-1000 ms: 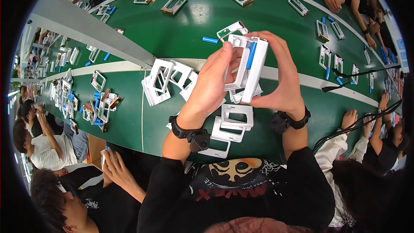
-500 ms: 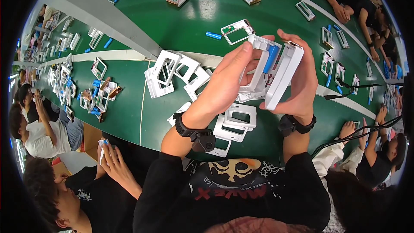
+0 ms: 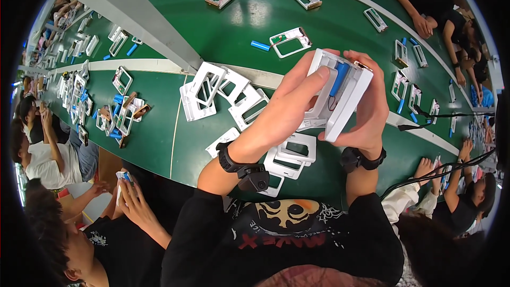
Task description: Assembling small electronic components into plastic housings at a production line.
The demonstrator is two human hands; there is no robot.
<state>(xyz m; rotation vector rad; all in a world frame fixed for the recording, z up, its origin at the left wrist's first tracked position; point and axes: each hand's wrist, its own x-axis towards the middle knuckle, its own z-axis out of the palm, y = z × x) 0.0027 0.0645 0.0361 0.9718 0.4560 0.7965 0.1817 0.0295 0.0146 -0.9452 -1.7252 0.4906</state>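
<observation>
Over the table, my left hand (image 3: pixel 289 98) grips a white plastic frame (image 3: pixel 324 59), its thumb pressed along the near face. My right hand (image 3: pixel 376 103) holds a second white frame-like shell (image 3: pixel 348 107), fingers behind its far edge and thumb at its lower corner. A blue cylindrical battery (image 3: pixel 338 79) with thin wires sits between the two parts, which are close together and tilted, with a gap facing up. The fingers behind the frames are partly hidden. Below my left forearm lie several loose white frames (image 3: pixel 289 162).
More white frames (image 3: pixel 223 86) are piled left of my hands. Beyond them, an open frame with a circuit board (image 3: pixel 290 41) lies beside a blue battery (image 3: pixel 260 45). A grey post (image 3: pixel 133 18) rises at left from the green table (image 3: pixel 154 143). Co-workers sit on both sides.
The two white parts have come closer together, narrowing the gap around the battery. My left thumb has moved over the frame's face, and both hands have shifted slightly down.
</observation>
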